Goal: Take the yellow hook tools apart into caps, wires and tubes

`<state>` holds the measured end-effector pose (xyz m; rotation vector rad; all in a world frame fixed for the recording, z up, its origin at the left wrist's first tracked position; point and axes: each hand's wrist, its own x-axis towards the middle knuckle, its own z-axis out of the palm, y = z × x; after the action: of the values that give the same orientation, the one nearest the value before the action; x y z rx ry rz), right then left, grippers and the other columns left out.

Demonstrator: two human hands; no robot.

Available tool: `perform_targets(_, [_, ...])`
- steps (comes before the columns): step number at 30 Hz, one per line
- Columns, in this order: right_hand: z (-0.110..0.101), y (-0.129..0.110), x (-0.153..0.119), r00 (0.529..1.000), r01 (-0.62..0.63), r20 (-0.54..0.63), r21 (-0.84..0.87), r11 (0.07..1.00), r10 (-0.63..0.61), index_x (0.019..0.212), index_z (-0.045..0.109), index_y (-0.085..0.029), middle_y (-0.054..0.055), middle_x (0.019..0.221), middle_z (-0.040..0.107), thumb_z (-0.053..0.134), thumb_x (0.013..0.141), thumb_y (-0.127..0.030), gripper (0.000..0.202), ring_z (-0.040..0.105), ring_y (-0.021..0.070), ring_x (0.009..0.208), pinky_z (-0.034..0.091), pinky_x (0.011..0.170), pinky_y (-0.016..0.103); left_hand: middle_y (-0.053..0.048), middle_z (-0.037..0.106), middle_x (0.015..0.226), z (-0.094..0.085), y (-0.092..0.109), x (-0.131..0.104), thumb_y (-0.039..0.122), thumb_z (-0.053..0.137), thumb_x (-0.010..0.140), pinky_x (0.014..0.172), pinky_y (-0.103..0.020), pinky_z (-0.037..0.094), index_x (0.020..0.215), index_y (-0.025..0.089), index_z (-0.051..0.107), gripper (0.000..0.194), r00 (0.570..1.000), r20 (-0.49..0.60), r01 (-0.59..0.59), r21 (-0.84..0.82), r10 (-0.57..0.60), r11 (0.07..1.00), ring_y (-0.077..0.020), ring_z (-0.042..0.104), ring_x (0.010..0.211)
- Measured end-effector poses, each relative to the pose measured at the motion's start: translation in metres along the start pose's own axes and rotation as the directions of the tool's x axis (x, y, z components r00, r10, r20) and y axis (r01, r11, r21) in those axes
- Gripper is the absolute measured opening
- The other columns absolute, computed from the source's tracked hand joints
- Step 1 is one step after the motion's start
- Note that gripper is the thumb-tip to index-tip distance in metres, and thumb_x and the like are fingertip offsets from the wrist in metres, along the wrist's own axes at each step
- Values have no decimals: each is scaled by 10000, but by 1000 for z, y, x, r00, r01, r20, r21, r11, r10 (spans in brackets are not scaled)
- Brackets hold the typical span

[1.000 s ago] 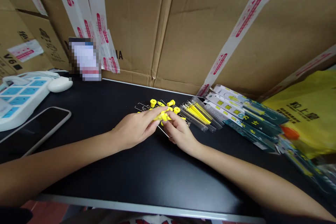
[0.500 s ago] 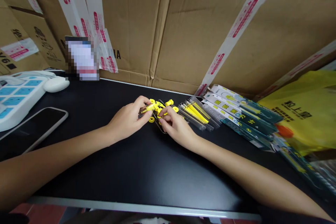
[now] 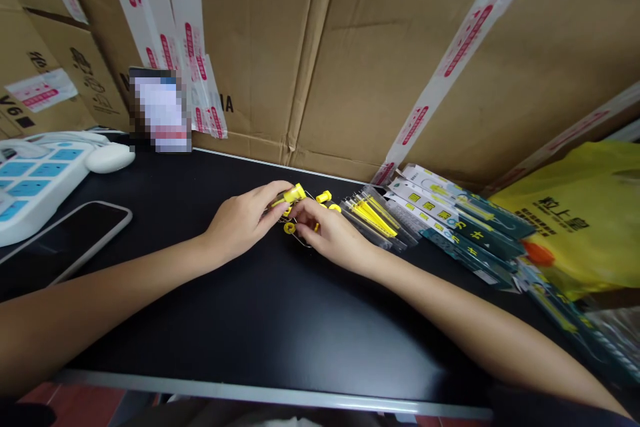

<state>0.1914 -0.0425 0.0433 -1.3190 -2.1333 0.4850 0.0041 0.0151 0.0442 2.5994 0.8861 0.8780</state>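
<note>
My left hand (image 3: 243, 219) is closed in a pinch around a small yellow plastic piece (image 3: 296, 193) with a flanged end, which points up and to the right. Beside it, my right hand (image 3: 337, 235) has its fingers curled together over the small parts; what lies between its fingertips is hidden. Under and around the fingertips are a yellow ring (image 3: 289, 228), thin curved wires and other yellow bits, partly covered. Just behind the right hand lies a yellow spool-shaped piece (image 3: 325, 197).
Right of the hands lie clear packets with yellow sticks (image 3: 373, 217), printed boxes (image 3: 455, 213) and a yellow bag (image 3: 565, 213). At left are a phone (image 3: 65, 240) and a white power strip (image 3: 43, 177). A large cardboard box (image 3: 390, 47) stands along the table's back edge.
The yellow piece in my left hand has tilted upward and shows more of its flanged end. My right hand has shifted slightly left, covering more of the loose parts.
</note>
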Motion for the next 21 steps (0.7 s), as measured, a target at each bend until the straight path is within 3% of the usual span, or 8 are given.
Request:
perform_targets(5, [11,9,23,998,40,-47,-163,986,-49,847,537,-182,20,761,582,519,823,-113,74,537,150,710,402,655,273,-8,661,1026,-2,1,-1,390,334,959,726,-231,457,1270,246,435,357,998,-57,18,17,-17,1000,-149,637,879])
perform_targets(10, [14,24,38,993,69,-64,-344,937,-96,804,552,-161,62,790,553,540,833,-152,32,511,193,792,414,702,321,-3,661,1013,0,1,-3,375,342,958,695,-217,455,1244,241,447,334,999,-28,-18,-14,17,1000,-141,640,854])
perform_targets(16, [0,27,33,978,138,-110,-287,948,-176,850,533,-189,38,836,572,564,802,-138,77,493,187,805,413,712,310,11,670,997,7,-2,-5,377,405,940,636,-205,438,1215,254,464,307,999,-15,-51,29,52,998,-134,646,799])
perform_targets(21, [-16,19,7,979,113,-152,-158,981,-137,961,550,-201,14,826,577,589,786,-133,191,515,161,765,419,684,281,-6,660,1070,10,-3,-6,395,394,941,629,-210,458,1187,232,487,309,995,41,-95,57,92,994,-142,655,823])
